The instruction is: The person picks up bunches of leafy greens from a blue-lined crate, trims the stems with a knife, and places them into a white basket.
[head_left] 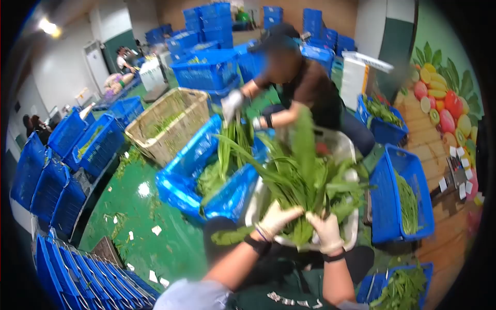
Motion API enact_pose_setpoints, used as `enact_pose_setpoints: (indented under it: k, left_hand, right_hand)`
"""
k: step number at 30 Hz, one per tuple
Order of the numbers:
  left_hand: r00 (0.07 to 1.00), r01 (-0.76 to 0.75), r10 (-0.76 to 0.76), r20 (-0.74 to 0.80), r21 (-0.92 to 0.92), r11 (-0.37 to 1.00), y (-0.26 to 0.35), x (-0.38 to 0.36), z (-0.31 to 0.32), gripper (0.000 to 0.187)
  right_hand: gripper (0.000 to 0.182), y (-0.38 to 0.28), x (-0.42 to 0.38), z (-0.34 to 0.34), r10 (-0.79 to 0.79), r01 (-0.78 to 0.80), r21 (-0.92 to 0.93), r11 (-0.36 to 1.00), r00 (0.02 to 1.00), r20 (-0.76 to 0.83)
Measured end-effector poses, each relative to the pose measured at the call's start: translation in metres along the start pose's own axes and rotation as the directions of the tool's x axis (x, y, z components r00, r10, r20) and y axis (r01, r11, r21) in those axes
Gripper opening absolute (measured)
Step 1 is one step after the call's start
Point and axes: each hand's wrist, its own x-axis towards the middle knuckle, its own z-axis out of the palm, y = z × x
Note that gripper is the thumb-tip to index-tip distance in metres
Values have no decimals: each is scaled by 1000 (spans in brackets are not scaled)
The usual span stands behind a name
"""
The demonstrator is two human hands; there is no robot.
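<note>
My left hand (279, 221), in a pale glove, is closed on the lower end of a bunch of long-leaved greens (297, 178). From the other side my right hand (326, 233), gloved too, grips the same bunch near its stems. The leaves fan upward and away from me, over a white crate (353, 235) with more greens in it. My fingertips are partly hidden by leaves and stems. Just left of this crate stands a crate lined with shiny blue plastic (173, 181), with greens inside.
Across from me a crouching co-worker (315, 77) in gloves holds greens (235, 147) over the lined crate. A beige crate (139, 129) stands left. Blue crates with greens (380, 206) stand right. Folded blue crates (77, 274) lie lower left. Scraps litter the green floor (124, 206).
</note>
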Motion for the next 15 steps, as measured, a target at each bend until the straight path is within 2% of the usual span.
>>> enact_pose_setpoints:
  k: [2,3,4,5,7,8,9,11,12,13,15]
  left_hand:
    - [999,-4,3,-45,-9,1000,6,3,1,38]
    - [975,190,-208,-76,-191,963,9,-3,3,39]
    - [982,164,-184,-40,-307,938,7,-4,4,41]
    - [983,166,-183,-4,-407,899,10,-8,6,40]
    - [973,196,-228,-44,-366,910,-1,-7,3,38]
    - [988,150,-154,17,-368,918,9,-8,14,36]
    - [986,159,-163,21,-372,915,0,-8,12,36]
    - [971,203,-230,-69,-271,941,-14,-6,5,37]
    - [987,120,-147,-68,-305,945,-19,-4,4,39]
    - [987,120,-147,-66,-308,944,-14,-3,5,39]
    - [972,191,-230,-43,-421,887,-2,-4,5,40]
  right_hand:
    - [21,-19,-4,11,24,15,219,976,985,-173]
    - [26,-19,-6,9,91,-18,390,921,982,-168]
    - [29,-11,-4,0,-4,42,263,964,990,-141]
    - [32,-11,-3,-4,110,-61,365,929,987,-113]
    - [27,-6,-5,-6,86,-67,369,927,996,-35]
    - [25,-5,-4,-2,10,-16,322,946,1000,21]
    - [24,-6,-7,1,-13,7,174,985,999,32]
    - [26,9,-1,-6,98,-99,-30,995,995,-28]
    - [23,13,3,-8,89,-77,139,987,993,-82]
    - [21,11,4,-13,122,-96,217,971,986,-111]
    - [20,12,5,-12,137,-86,298,951,978,-156]
